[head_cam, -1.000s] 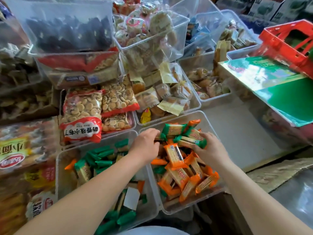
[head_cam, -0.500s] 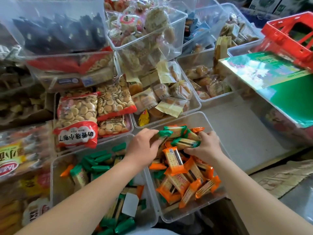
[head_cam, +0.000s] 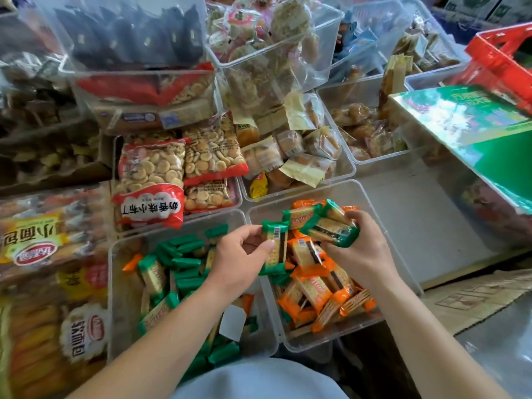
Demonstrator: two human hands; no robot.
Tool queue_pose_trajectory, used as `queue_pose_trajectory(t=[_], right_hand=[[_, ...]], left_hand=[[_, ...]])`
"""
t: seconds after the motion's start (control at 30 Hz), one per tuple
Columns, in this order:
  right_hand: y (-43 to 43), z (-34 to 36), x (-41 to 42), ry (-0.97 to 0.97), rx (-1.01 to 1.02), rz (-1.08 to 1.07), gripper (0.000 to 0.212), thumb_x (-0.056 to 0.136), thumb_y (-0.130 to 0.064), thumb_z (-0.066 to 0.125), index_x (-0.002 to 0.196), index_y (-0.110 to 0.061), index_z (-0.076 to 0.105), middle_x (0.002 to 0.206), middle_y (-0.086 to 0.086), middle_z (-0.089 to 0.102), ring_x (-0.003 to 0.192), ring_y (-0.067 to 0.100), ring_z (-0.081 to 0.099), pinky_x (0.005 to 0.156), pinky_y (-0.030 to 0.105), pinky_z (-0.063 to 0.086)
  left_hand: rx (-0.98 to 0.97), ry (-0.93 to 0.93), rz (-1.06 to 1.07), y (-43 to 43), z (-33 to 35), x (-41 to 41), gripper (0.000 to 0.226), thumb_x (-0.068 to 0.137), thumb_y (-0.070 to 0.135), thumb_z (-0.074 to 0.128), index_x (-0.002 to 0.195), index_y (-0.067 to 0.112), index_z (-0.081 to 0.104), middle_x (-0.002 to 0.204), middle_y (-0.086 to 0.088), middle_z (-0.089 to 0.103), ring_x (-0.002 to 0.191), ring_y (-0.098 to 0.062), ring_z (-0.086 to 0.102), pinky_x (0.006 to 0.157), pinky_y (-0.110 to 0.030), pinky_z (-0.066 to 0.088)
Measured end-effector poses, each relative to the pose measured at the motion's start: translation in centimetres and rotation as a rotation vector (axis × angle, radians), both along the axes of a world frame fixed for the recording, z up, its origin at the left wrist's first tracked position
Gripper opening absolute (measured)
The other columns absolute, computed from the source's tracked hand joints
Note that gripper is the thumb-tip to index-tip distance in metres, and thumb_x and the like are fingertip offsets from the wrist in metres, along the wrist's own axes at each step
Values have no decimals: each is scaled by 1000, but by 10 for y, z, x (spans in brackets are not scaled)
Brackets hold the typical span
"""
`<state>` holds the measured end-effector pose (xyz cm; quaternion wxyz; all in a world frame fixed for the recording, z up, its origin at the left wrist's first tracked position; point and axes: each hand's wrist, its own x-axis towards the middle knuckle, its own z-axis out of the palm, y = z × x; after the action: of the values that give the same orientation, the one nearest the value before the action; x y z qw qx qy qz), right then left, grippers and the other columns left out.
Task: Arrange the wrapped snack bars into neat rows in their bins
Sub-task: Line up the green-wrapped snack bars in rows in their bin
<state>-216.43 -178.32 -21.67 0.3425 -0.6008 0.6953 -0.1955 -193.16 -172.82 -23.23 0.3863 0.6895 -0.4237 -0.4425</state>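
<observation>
Landmark = orange-bar bin, the clear tub nearest me on the right. Far left of it: bagged bread packs, labels upside down from my view. Up-left of it: red-trimmed biscuit bag lying across a smaller tub. Directly left, walls touching: green-bar bin, holding mostly green-wrapped bars, partly lined up at the far end and loose nearer me, with a few orange-ended ones mixed in and a white tag near the front. My left hand hangs over the shared wall of the two bins, thumb and forefinger pinching one green-ended bar by its long sides, barcode face up; the other fingers are tucked under, can't tell how. Inside the landmark bin: orange-wrapped bars heaped at mixed angles, not in rows, with some green ends showing under the pile. My right hand is above the bin's far half, fingers curled round a small bundle of green-ended bars, which is stacked roughly parallel and sticks out to the left of my grip; exact count unclear. Right of the bin: flattened cardboard. Up-right: green box lying tilted, and beyond that a red basket.
</observation>
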Motion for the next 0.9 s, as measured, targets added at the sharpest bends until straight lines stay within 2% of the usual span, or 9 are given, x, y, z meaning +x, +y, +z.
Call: queue_pose_trajectory(t=[0.13,0.23,0.3,0.4,0.53,0.63,0.73,0.8,0.9], right_hand=[[33,26,51,-71,-60,156,77,75,-29,90,140,-32,47,126,-12,57,113,6,58,87,20,52],[53,21,103,1,-60,345,78,77,-36,86,143,-31,45,128,-11,56,117,9,55,94,30,55],[61,14,134,111,-36,440,77,81,-42,81,145,-31,41,130,-10,52,120,12,51,95,30,52],[69,-1,165,300,-77,509,76,84,-54,74,147,-29,39,135,-7,54,121,18,49,97,31,48],[75,-9,177,432,-80,601,81,80,-75,65,146,-31,47,146,-8,53,138,20,42,115,37,36],[75,-1,159,209,-43,526,61,89,-63,67,140,-31,59,146,-14,54,139,10,42,111,29,42],[63,1,122,39,-53,350,38,94,-47,69,127,-30,68,124,-19,64,116,-1,56,97,21,52],[55,0,94,-3,-32,219,29,95,-40,71,122,-28,71,111,-20,66,103,-3,58,86,10,48],[51,-3,57,-24,28,71,26,95,-39,71,120,-29,73,113,-18,71,107,1,64,87,15,47]], left_hand=[[1,-62,99,22,6,44,12,92,21,78,101,29,76,90,12,77,84,-5,71,76,-23,59],[111,-285,179,46,-10,92,10,89,29,81,94,30,72,84,12,74,84,-11,71,77,-31,59],[185,-348,213,61,-22,115,14,87,30,82,95,27,70,83,11,69,85,-19,70,77,-33,58],[252,-306,235,73,-34,131,29,89,34,80,113,19,72,87,10,66,90,-20,68,77,-29,53],[310,-201,148,75,-35,135,49,93,39,75,137,21,62,95,13,69,91,-9,67,84,-30,56],[253,-262,76,69,-26,127,40,96,35,71,133,23,65,109,16,67,99,-1,65,93,-34,59],[169,-293,-20,43,-9,104,30,98,30,69,127,23,69,112,12,68,100,-1,64,95,-34,57],[73,-312,-147,16,-3,79,31,98,26,68,129,20,69,115,8,68,102,-7,65,98,-35,56],[-36,-422,-410,-33,-3,34,41,100,29,64,139,20,61,138,3,61,125,-15,58,107,-30,47]])
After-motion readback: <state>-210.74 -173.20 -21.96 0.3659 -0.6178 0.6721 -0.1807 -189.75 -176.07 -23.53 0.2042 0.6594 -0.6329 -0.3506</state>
